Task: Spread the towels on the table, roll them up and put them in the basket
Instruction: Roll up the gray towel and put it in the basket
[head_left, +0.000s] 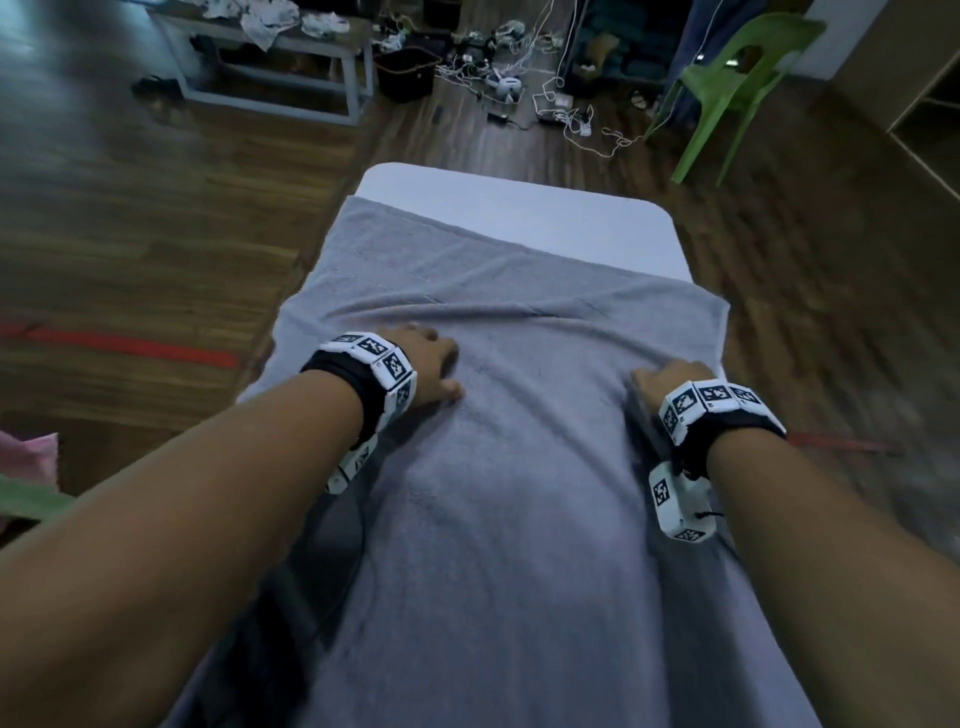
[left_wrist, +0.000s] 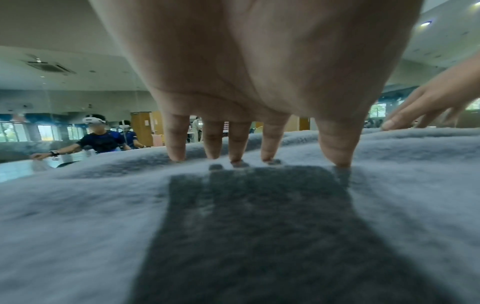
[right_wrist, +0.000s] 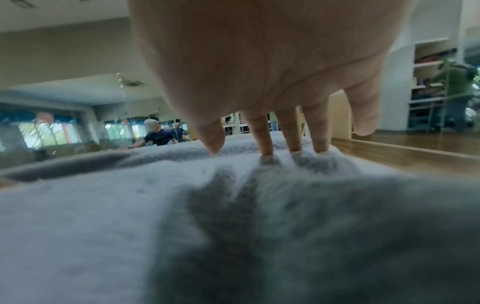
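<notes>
A grey towel lies spread lengthwise over the white table, with a wrinkle ridge across it beyond my hands. My left hand presses flat on the towel's left half, fingers straight, fingertips touching the cloth. My right hand rests near the towel's right edge; its fingertips press into the cloth and the little finger hangs clear of it. Neither hand holds anything. No basket shows in any view.
The table's far end is bare white beyond the towel. On the wooden floor beyond stand a green plastic chair, a dark bin, tangled cables and a bench with cloths. Pink and green cloth shows at the left edge.
</notes>
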